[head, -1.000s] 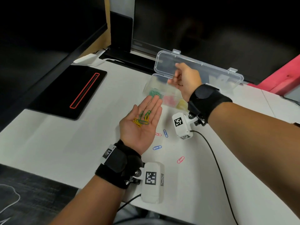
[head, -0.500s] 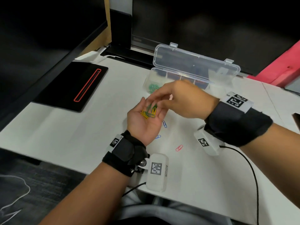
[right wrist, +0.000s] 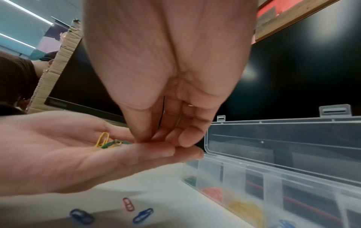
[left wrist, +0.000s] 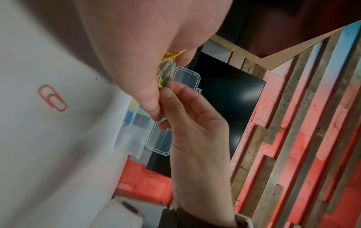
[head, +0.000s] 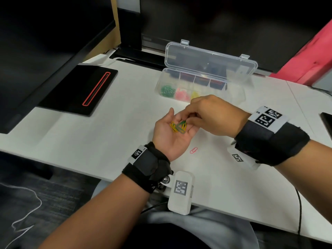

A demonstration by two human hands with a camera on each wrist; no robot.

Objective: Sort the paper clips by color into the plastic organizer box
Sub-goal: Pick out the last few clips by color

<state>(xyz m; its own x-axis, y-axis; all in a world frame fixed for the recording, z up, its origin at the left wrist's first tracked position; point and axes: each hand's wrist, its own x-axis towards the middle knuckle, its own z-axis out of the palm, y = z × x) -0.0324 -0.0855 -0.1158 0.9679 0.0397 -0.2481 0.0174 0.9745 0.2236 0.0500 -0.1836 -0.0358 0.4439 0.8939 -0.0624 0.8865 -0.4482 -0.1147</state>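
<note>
My left hand (head: 172, 133) lies flat, palm up, cupping yellow and green clips (head: 178, 127). My right hand (head: 213, 115) pinches a green clip at my left fingertips. I should lift only that one, untangled. Beyond my fingers, the box (head: 233, 95) stands lid-up, green compartment leftmost.

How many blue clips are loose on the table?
2. One blue clip lies left of a red clip, the other blue clip right of it, on the table below the left hand. The head view hides both; more could be hidden.
</note>
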